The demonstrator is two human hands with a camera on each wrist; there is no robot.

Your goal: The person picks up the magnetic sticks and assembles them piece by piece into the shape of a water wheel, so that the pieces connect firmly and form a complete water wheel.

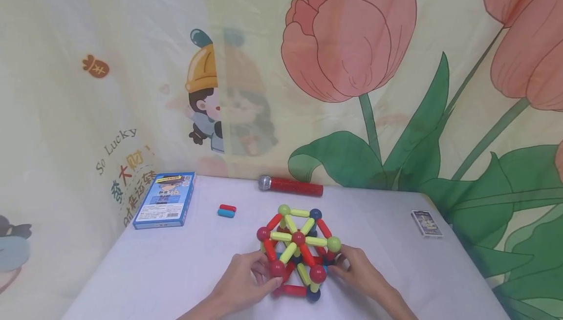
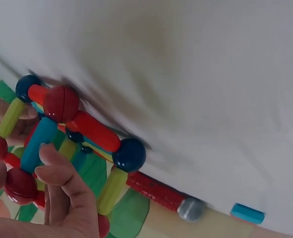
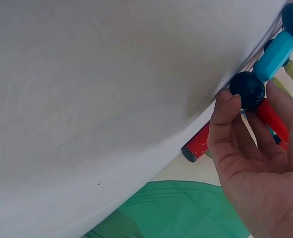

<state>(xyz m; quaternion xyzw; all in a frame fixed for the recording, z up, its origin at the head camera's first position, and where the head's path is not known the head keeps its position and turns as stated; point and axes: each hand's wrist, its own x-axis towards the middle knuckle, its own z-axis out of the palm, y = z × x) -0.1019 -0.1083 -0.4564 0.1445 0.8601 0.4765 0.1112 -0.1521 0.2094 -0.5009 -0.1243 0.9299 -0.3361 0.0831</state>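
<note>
Two hands at lower centre: left hand (image 1: pixel 244 281) and right hand (image 1: pixel 358 273), fingers curled, gripping ball-and-rod structure (image 1: pixel 299 249); head view alone showing blue box (image 1: pixel 164 199), card deck (image 1: pixel 426 223).

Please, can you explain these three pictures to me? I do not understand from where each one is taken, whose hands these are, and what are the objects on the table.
A person works with two bare hands; there is no machine. The big picture comes from a camera on the head, looking down at a white table. The other two come from cameras on the wrists, so they look tilted and very close. Both the left hand and the right hand hold a ball-and-stick toy structure, one from each side. Farther back lie a blue box, two loose sticks, a red toy microphone and a deck of cards.
</note>
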